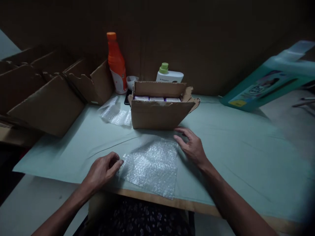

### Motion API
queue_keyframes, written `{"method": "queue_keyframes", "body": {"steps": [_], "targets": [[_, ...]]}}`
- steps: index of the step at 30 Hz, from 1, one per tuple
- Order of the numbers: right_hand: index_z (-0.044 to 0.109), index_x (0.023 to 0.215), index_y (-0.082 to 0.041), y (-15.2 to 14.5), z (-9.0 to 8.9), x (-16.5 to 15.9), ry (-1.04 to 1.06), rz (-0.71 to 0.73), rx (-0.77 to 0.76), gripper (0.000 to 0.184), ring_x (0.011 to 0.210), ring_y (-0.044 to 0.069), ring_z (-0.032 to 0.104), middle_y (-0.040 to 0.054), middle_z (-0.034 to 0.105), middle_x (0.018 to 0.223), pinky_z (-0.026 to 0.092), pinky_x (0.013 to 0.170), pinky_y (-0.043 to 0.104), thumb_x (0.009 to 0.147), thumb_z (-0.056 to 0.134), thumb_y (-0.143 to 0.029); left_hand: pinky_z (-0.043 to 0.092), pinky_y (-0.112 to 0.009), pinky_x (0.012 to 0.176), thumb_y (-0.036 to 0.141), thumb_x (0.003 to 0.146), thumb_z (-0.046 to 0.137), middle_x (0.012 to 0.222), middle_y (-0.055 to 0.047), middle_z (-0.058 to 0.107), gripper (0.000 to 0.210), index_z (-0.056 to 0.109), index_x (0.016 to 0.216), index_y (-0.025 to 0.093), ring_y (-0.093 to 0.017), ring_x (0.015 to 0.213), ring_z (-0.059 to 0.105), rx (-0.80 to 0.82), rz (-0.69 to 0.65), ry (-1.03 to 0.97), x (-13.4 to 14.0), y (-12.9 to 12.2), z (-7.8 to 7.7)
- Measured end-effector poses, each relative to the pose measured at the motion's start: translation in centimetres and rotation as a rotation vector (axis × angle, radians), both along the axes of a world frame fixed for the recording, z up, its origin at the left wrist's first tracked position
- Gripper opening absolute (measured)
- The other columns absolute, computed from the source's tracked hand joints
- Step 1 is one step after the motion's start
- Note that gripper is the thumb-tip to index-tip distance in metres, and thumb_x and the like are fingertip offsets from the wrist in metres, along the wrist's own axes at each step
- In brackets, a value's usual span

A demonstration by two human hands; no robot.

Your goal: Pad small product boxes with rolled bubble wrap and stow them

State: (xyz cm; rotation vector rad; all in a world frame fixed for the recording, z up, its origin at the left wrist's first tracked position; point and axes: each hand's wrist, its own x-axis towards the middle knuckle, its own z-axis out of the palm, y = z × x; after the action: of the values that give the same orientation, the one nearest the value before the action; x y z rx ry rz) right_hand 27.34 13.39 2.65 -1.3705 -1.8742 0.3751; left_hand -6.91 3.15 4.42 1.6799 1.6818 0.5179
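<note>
A clear sheet of bubble wrap (152, 164) lies flat near the front edge of the table. My left hand (104, 168) is at its left corner, fingers curled and thumb tip against the edge of the sheet. Just off the sheet's upper right corner is my right hand (193, 146), thumb and fingers apart and nothing in them. Its fingertips are close to the bottom of a cardboard box (157, 114). The box stands upright with its top flaps up, and several white and purple packs (157, 99) show inside.
Open cardboard boxes (49, 101) crowd the left side. Behind the middle box stand an orange bottle (116, 65), a white cup (131, 80) and a white bottle with a green cap (169, 76). A smaller bubble wrap piece (116, 113) lies left; a large teal jug (265, 80) stands right.
</note>
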Motion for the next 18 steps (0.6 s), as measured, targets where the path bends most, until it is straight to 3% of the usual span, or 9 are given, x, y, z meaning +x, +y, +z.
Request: {"method": "queue_keyframes", "body": {"steps": [3, 6, 9, 12, 15, 18], "targets": [[0.07, 0.109, -0.022, -2.0, -0.1, -1.8, -0.052, 0.132, 0.118, 0.021, 0.11, 0.025, 0.067, 0.0095, 0.073, 0.116, 0.052, 0.097, 0.048, 0.096, 0.053, -0.026, 0.05, -0.033, 0.073, 0.033, 0.095, 0.052, 0.088, -0.006, 0.072, 0.019, 0.065, 0.092, 0.02, -0.021, 0.081, 0.067, 0.328, -0.156, 0.12, 1.7, -0.3, 0.8], [0.067, 0.121, -0.021, -3.8, -1.1, -5.0, -0.2, 0.369, 0.102, 0.029, 0.121, 0.026, 0.062, 0.0119, 0.067, 0.131, 0.051, 0.1, 0.048, 0.096, 0.053, -0.023, 0.048, -0.042, 0.102, 0.024, 0.095, 0.05, 0.131, -0.015, 0.065, 0.033, 0.062, 0.125, 0.018, -0.028, 0.125, 0.058, 0.55, -0.403, 0.182, 4.5, 1.5, -0.6], [0.058, 0.137, -0.018, -4.3, -2.8, -6.0, -0.374, 0.491, 0.013, 0.045, 0.135, 0.03, 0.051, 0.0156, 0.055, 0.148, 0.047, 0.106, 0.051, 0.093, 0.06, -0.029, 0.03, -0.054, 0.119, 0.034, 0.096, 0.052, 0.155, -0.021, 0.044, 0.056, 0.045, 0.147, 0.012, -0.033, 0.149, 0.034, 0.486, -0.529, 0.343, 5.8, 4.1, -3.4], [0.054, 0.142, -0.022, -4.6, -4.2, -2.8, -0.472, 0.409, -0.023, 0.049, 0.139, 0.032, 0.047, 0.0144, 0.051, 0.152, 0.043, 0.109, 0.055, 0.095, 0.059, -0.034, 0.017, -0.057, 0.123, 0.047, 0.099, 0.047, 0.163, -0.018, 0.031, 0.064, 0.037, 0.153, 0.014, -0.033, 0.154, 0.022, 0.385, -0.575, 0.452, 5.0, 5.4, -5.4], [0.053, 0.143, -0.023, -6.3, -4.2, 2.3, -0.485, 0.249, 0.02, 0.047, 0.137, 0.033, 0.049, 0.0146, 0.055, 0.148, 0.045, 0.105, 0.057, 0.097, 0.056, -0.034, 0.011, -0.056, 0.124, 0.048, 0.101, 0.043, 0.166, -0.015, 0.024, 0.062, 0.033, 0.155, 0.019, -0.031, 0.155, 0.016, 0.363, -0.587, 0.464, 3.6, 5.1, -5.7], [0.054, 0.142, -0.024, -9.4, -2.8, 5.0, -0.449, 0.271, 0.035, 0.047, 0.134, 0.032, 0.053, 0.0135, 0.058, 0.145, 0.049, 0.101, 0.055, 0.095, 0.054, -0.022, 0.01, -0.056, 0.124, 0.048, 0.101, 0.044, 0.166, -0.015, 0.024, 0.061, 0.035, 0.154, 0.019, -0.032, 0.155, 0.016, 0.35, -0.579, 0.439, 3.2, 4.6, -5.3]]}}
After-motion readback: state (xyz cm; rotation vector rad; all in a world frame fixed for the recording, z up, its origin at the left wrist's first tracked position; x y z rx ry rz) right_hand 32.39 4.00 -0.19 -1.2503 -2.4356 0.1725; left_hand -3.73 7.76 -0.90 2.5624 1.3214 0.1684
